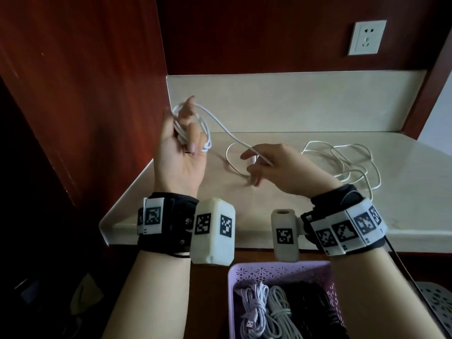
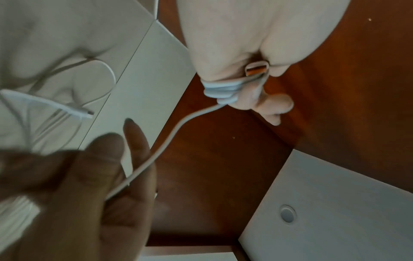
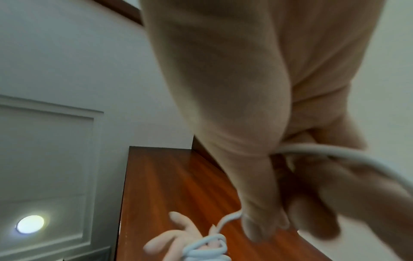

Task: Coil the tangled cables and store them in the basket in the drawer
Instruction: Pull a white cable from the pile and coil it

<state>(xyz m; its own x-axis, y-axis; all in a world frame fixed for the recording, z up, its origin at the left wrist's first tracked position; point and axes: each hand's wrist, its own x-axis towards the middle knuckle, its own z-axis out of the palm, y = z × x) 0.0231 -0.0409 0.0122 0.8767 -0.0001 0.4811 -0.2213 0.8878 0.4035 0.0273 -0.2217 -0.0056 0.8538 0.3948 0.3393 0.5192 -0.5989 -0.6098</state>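
While left hand (image 1: 179,152) clamps white cable (image 1: 220,126) loops, right hand (image 1: 281,167) pinches slack strand; hands apart.

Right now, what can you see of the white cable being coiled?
The white cable is thin, round and rubbery-looking. Several loops are wound around the raised left hand, whose fingers curl on them, a USB plug tucked in. From there it slopes down to the right hand, which pinches it above the counter.
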